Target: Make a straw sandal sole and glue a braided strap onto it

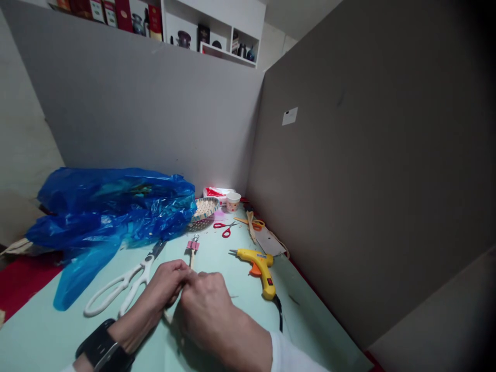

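My left hand [170, 281], with a black watch on the wrist, is closed around a thin pale strip [192, 260]. Right beside it, my right hand [207, 305] is closed with its knuckles up, and the two hands touch over the strip. The strip's far end is pinched in a pink binder clip [192, 245] lying on the table. A pale tail of material shows below the hands. My fingers hide the middle of the strip, and its exact material is unclear.
White-handled scissors [143, 266] lie left, before a blue plastic bag [116, 206]. A yellow glue gun [261, 266] with a black cord lies right. Farther back are red scissors [226, 227], orange-handled scissors [258, 224], a woven basket [207, 206] and a paper cup [233, 201]. Grey partitions [174, 113] enclose the table.
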The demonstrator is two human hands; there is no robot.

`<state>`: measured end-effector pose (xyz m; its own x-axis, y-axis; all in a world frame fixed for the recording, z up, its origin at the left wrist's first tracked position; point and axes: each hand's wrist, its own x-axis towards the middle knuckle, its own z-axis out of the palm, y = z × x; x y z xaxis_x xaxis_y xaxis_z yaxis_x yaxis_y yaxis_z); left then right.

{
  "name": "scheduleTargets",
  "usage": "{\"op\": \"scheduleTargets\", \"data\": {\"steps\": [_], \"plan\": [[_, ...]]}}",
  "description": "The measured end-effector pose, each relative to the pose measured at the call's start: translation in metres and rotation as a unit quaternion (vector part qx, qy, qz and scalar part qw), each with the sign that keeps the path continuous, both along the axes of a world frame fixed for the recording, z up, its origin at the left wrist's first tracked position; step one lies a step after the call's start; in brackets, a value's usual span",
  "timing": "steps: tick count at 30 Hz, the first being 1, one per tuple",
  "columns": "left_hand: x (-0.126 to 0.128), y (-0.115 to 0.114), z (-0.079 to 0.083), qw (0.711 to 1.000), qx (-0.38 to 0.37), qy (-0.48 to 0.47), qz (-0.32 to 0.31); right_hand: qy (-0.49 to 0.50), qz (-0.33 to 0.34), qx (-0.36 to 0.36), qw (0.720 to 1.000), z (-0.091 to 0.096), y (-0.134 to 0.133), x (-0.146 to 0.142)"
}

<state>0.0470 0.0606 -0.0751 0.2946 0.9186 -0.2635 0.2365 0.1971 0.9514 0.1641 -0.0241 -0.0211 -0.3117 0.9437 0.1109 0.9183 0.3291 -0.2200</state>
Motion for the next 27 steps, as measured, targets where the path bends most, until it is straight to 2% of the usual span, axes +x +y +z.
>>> {"op": "scheduleTargets", "data": {"steps": [3,5,10,13,15,21,27], "plan": [[-0.003,0.002,0.001,0.999,-0.036,0.023,-0.026,0.074,-0.08,-0.003,0.994,0.013,0.011,0.023],[-0.005,0.003,0.001,0.998,-0.046,0.027,-0.039,0.128,-0.111,-0.018,0.985,0.014,0.02,0.036],[-0.003,0.005,-0.003,0.997,-0.043,0.041,-0.047,0.242,-0.075,-0.161,0.954,-0.01,0.036,0.039],[-0.001,0.005,-0.001,0.996,-0.033,0.057,-0.056,0.277,-0.073,-0.215,0.934,-0.019,0.042,0.034],[-0.001,0.003,0.003,0.995,-0.025,0.075,-0.065,0.293,-0.085,-0.221,0.926,-0.02,0.045,0.034],[0.001,-0.003,0.014,0.983,0.041,0.15,-0.095,0.326,-0.129,-0.176,0.92,-0.02,0.048,0.036],[0.0,-0.008,0.028,0.946,0.159,0.263,-0.102,0.328,-0.161,-0.164,0.916,-0.024,0.044,0.032]]}}
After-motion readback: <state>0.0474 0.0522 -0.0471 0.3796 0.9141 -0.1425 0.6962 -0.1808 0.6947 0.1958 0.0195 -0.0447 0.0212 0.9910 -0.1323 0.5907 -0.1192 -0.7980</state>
